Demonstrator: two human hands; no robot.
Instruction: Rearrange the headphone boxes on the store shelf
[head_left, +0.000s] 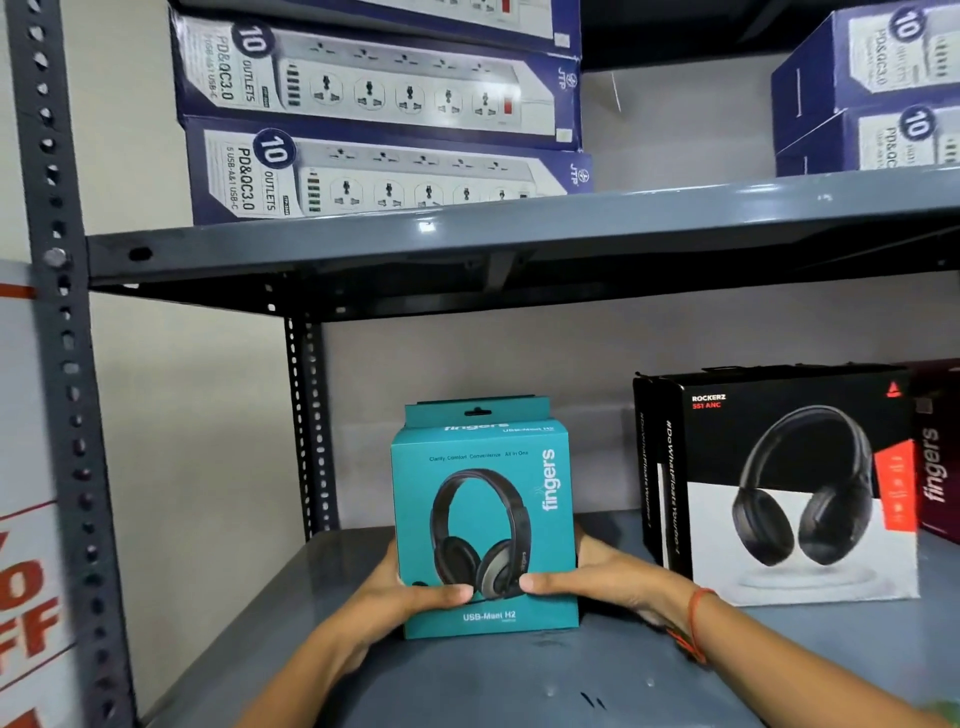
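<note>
A teal "fingers" headphone box (485, 499) stands upright on the grey metal shelf (467, 680), near its front middle. My left hand (410, 590) grips the box's lower left side, thumb across the front. My right hand (587, 577) grips the lower right side the same way; a red thread is tied round that wrist. To the right stand two black "Rockerz" headphone boxes (795, 483), one behind the other, apart from the teal box. A dark red "fingers" box (937, 457) is partly hidden behind them at the far right edge.
The upper shelf (519, 228) carries stacked blue power-strip boxes (384, 130), with more at the right (878, 88). A perforated grey upright (62, 364) rises at the left, another (306, 415) at the back. A red-and-white sale sign (26, 597) hangs at far left.
</note>
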